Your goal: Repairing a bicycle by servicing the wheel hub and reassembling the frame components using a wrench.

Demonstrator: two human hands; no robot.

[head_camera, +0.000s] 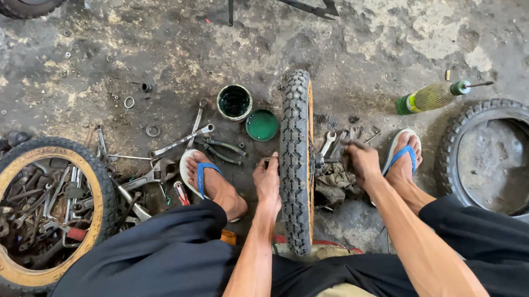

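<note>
Soft, even daylight filled the scene; shadows were faint and short. No glare showed. Focus was sharp throughout, with wide-angle bending at the far corners.

floor: stained, patchy concrete [405, 27] | light: probably daylight, even | walls: unseen
</note>
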